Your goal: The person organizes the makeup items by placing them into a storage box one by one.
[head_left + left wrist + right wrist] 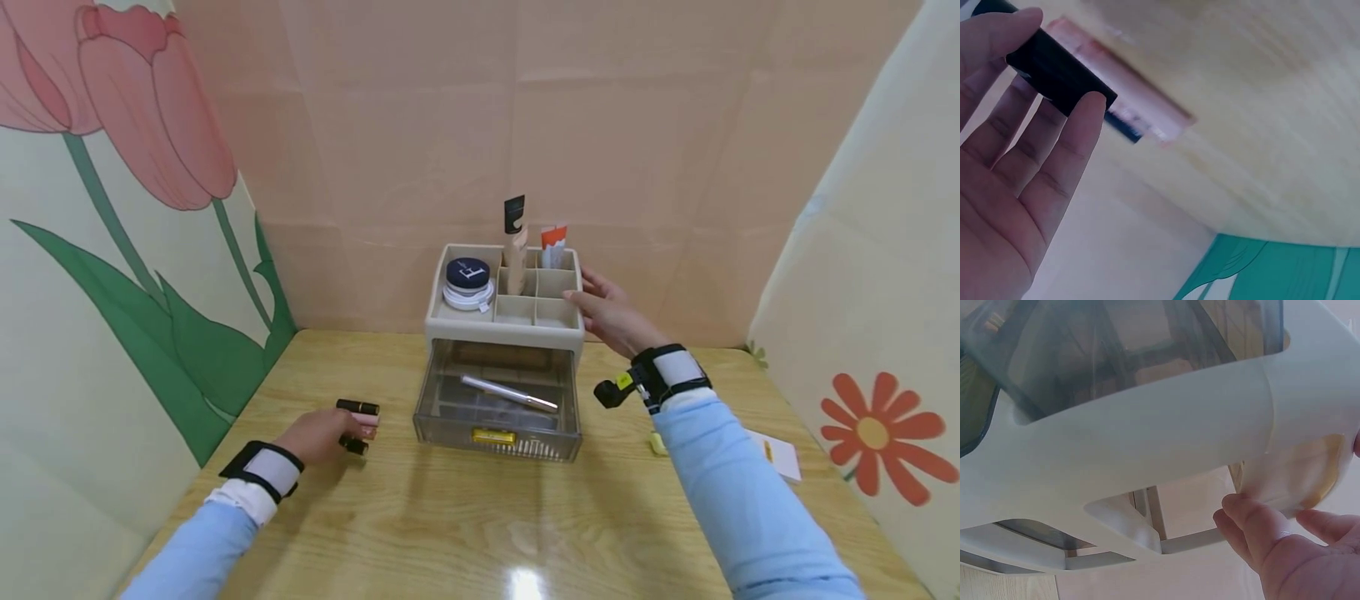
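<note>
In the head view my left hand (318,436) is low over the table at the left. It pinches a black lipstick tube (1063,72) between thumb and fingers in the left wrist view. Just beyond lie a pink tube (367,420) and another black tube (357,407) with a gold band. My right hand (618,318) grips the right side of a cream makeup organizer (504,333), thumb at the top rim. The organizer's clear drawer (495,425) is pulled out, with a silver-white pen-like stick (510,392) inside.
On the organizer's top sit a dark blue compact (468,273) on a white round case (467,298), a beige tube (516,250) with a black cap, and a red-white tube (553,246). A white card-like item (780,456) and a small yellow item (658,443) lie by the right sleeve.
</note>
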Demonstrator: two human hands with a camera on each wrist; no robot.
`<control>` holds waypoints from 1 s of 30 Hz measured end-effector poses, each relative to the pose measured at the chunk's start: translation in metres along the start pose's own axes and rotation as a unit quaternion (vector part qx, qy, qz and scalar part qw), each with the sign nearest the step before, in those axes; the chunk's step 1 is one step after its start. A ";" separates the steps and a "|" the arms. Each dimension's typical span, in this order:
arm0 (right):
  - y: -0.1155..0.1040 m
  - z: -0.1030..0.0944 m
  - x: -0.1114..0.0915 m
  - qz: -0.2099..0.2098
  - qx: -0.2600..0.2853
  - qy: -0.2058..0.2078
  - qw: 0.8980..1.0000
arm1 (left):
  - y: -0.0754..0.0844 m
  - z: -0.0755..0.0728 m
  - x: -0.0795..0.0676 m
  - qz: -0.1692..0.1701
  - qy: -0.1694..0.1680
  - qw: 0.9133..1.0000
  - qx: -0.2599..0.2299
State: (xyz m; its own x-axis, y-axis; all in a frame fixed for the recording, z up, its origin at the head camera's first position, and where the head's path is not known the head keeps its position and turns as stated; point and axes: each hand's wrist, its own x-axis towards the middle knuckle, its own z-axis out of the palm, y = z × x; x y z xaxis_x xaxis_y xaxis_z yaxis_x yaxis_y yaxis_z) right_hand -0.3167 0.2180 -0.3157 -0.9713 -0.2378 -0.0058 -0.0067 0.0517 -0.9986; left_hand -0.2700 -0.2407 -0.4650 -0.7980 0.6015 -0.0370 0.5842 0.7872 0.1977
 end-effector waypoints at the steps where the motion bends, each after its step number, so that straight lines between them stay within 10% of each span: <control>1: 0.000 0.000 0.000 0.001 0.001 0.002 1.000 | 0.001 -0.003 0.001 -0.003 0.002 1.000 0.002; 30: -0.002 0.000 -0.001 0.003 0.005 -0.001 1.000 | 0.089 -0.145 0.009 0.125 0.074 0.988 0.044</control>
State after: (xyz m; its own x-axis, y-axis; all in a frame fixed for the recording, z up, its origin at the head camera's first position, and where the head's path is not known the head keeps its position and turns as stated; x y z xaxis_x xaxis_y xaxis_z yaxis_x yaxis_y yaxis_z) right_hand -0.3158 0.2178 -0.3139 -0.9711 -0.2385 -0.0125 0.0020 0.0443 -0.9990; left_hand -0.2471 -0.1850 -0.3056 -0.6369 0.7567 0.1477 0.7707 0.6298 0.0966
